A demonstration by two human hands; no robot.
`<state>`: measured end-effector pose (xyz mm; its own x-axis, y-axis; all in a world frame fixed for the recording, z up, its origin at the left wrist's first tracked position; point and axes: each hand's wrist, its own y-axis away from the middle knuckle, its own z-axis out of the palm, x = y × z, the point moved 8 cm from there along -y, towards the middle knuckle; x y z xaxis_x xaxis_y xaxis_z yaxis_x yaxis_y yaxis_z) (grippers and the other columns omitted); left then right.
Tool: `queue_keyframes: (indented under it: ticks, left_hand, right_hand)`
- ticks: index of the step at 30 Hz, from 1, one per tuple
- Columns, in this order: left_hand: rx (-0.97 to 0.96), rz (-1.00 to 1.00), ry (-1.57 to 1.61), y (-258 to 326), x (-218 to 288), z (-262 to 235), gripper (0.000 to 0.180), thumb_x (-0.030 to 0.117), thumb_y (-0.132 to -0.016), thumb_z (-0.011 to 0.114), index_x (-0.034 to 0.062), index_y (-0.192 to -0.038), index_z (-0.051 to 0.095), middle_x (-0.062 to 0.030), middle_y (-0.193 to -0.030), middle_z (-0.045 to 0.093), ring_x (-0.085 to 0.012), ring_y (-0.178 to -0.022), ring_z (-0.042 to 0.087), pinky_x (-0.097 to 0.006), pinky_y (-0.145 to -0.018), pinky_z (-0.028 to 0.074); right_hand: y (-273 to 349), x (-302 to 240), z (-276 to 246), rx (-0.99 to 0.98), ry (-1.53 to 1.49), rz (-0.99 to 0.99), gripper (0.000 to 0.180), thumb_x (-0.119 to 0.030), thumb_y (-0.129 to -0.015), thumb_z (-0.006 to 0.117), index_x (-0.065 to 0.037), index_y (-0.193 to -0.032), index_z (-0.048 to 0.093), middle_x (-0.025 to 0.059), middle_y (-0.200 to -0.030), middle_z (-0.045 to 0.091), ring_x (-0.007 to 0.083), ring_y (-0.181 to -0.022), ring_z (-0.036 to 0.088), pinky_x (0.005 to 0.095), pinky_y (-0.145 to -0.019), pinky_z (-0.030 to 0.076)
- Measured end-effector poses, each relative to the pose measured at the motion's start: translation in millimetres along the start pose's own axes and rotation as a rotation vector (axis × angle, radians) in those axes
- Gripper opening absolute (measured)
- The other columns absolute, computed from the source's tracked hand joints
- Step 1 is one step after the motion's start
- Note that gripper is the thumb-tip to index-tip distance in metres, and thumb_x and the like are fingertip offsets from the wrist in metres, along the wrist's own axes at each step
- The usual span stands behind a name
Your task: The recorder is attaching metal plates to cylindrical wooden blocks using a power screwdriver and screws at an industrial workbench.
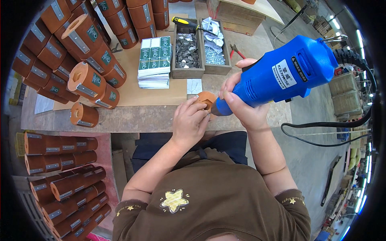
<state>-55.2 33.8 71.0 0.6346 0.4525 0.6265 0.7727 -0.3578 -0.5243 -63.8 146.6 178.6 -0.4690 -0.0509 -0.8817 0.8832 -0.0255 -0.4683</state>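
Note:
My right hand (248,105) is wrapped round the neck of a big blue corded power screwdriver (277,74). The tool's dark nose points left and down at an orange-brown cylinder (206,97) at the table's near edge. My left hand (189,119) grips this cylinder, its fingers over the top and near side. The screwdriver's tip and whatever it touches are hidden behind my left fingers. Beyond my left hand lies a stack of green and white label sheets (155,60).
Orange-brown cylinders (86,84) with metal strips pile up at the left; more lie stacked (66,180) below. Wooden bins hold dark flat pieces (187,50) and small silvery parts (214,54). A yellow-black screwdriver (185,21), red-handled pliers (237,52) and a black cord (333,125) are nearby.

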Motion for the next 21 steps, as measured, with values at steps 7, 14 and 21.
queue_keyframes:
  ticks: [7,14,21]
  left_hand:
    - [0.010,0.035,-0.022,2,2,-2,0.007,0.013,-0.071,0.063,0.0090,-0.077,0.061,-0.0031,-0.095,0.060,-0.0285,-0.105,0.050,-0.046,-0.085,0.039]
    - [-0.050,0.038,-0.017,2,0,-3,0.018,0.017,-0.067,0.068,0.0100,-0.082,0.062,-0.0010,-0.098,0.059,-0.0252,-0.109,0.049,-0.049,-0.088,0.038]
    - [-0.023,0.045,0.013,6,-3,-3,0.031,0.015,-0.058,0.074,0.0114,-0.088,0.063,0.0000,-0.100,0.059,-0.0236,-0.111,0.048,-0.050,-0.089,0.038]
  right_hand:
    - [2,-1,0,-0.034,0.028,0.007,0.050,0.007,-0.069,0.058,-0.005,-0.111,0.033,0.0042,-0.069,0.051,0.0162,-0.066,0.055,0.0305,-0.064,0.046]
    - [2,-1,9,-0.166,0.232,-0.089,0.048,0.008,-0.069,0.056,-0.006,-0.108,0.032,0.0037,-0.069,0.050,0.0160,-0.065,0.054,0.0305,-0.063,0.046]
    - [4,0,3,-0.135,0.244,-0.089,0.048,0.008,-0.069,0.055,-0.006,-0.108,0.032,0.0035,-0.068,0.050,0.0169,-0.064,0.054,0.0308,-0.063,0.046]
